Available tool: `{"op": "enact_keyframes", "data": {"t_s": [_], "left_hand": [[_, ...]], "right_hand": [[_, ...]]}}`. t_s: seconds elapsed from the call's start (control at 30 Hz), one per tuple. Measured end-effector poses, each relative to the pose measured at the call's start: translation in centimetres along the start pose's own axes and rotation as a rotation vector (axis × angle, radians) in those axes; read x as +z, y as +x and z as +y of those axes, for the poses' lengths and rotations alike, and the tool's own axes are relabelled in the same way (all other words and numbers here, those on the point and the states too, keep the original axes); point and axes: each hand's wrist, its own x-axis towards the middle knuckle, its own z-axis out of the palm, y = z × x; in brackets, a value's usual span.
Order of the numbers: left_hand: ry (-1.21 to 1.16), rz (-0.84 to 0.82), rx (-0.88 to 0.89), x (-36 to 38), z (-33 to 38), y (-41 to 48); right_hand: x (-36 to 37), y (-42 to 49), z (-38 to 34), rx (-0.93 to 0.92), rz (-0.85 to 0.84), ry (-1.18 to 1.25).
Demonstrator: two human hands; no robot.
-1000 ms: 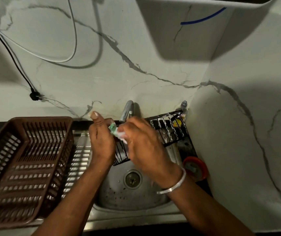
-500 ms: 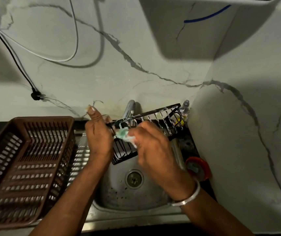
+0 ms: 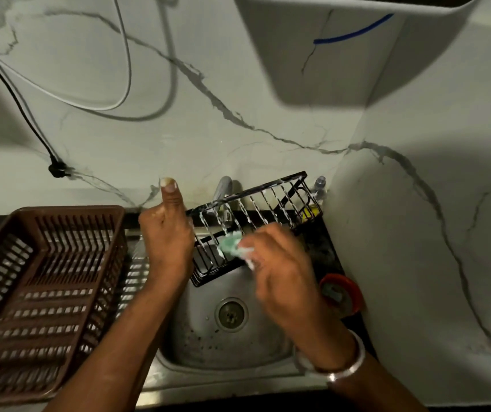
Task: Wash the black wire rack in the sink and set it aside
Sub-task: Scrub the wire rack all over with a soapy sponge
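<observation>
The rack [image 3: 255, 210] has come up higher than a second ago, and its soapy top bar now sits in front of the tap [image 3: 222, 188]. It is tipped up over the sink [image 3: 196, 322]. The left hand [image 3: 165, 242] grips the rack's left end with curled fingers, thumb sticking straight up. The right hand [image 3: 281, 273] pinches a green sponge [image 3: 230, 243] and presses it on the wires. A brown basket [image 3: 68, 210] sits to the left.
</observation>
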Motion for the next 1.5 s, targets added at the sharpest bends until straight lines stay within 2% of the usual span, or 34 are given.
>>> {"op": "enact_keyframes", "data": {"t_s": [0.07, 0.2, 0.3, 0.37, 0.43, 0.53, 0.63, 0.73, 0.8, 0.87, 0.93, 1.07, 1.17, 1.27, 1.3, 1.4, 1.5], "left_hand": [[-0.02, -0.01, -0.006, 0.2, 0.3, -0.2], [-0.026, -0.033, -0.008, 0.7, 0.6, -0.6], [-0.074, -0.034, -0.105, 1.1, 1.3, -1.1], [-0.033, -0.023, -0.201, 1.5, 2.1, -1.4], [-0.057, -0.122, -0.252, 1.4, 2.4, -1.3], [-0.085, -0.373, -0.267, 0.8, 2.3, -1.3], [-0.101, -0.531, -0.365, 0.4, 3.1, -1.0], [-0.012, -0.733, -0.377, 0.5, 3.5, -0.5], [0.005, -0.787, -0.401, 0.6, 3.2, -0.5], [0.024, -0.811, -0.439, 0.5, 3.2, -0.6], [0.022, -0.823, -0.459, 0.4, 3.1, -0.8], [-0.048, -0.829, -0.528, 0.7, 2.9, -0.4], [-0.074, -0.864, -0.511, 1.0, 3.0, 0.1], [-0.106, -0.87, -0.594, 1.6, 3.3, 0.6], [-0.132, -0.863, -0.619, 1.8, 3.3, 0.7], [-0.214, -0.828, -0.612, 1.7, 3.3, 0.9], [-0.024, -0.97, -0.392, -0.1, 3.0, 1.1]], "right_hand": [[0.1, 0.5, 0.7, 0.08, 0.066, -0.02], [0.7, 0.2, -2.1, -0.051, -0.019, 0.071], [0.7, 1.5, -1.5, 0.046, 0.059, 0.018], [1.2, 1.8, -1.6, -0.022, 0.026, 0.083], [1.2, 2.3, -1.8, 0.003, -0.016, 0.06], [0.4, 3.6, -0.6, 0.181, -0.008, 0.068], [-0.1, 4.5, -0.1, 0.235, -0.121, 0.172], [-0.1, 5.1, 0.1, 0.311, -0.048, 0.182], [-0.2, 5.0, 0.1, 0.252, -0.099, 0.18], [-0.3, 4.8, 0.4, 0.267, -0.15, 0.178], [-0.5, 4.7, 0.8, 0.283, -0.115, 0.153], [-0.6, 3.5, 0.1, 0.242, -0.29, 0.192], [-0.7, 2.9, 0.5, 0.267, -0.111, 0.043], [0.1, 2.0, -1.2, 0.254, -0.184, -0.309], [0.4, 1.5, -1.6, 0.252, -0.205, -0.341], [0.0, 1.7, -0.9, 0.385, -0.114, -0.116], [-0.8, 3.1, 1.3, 0.612, 0.002, -0.004]]}}
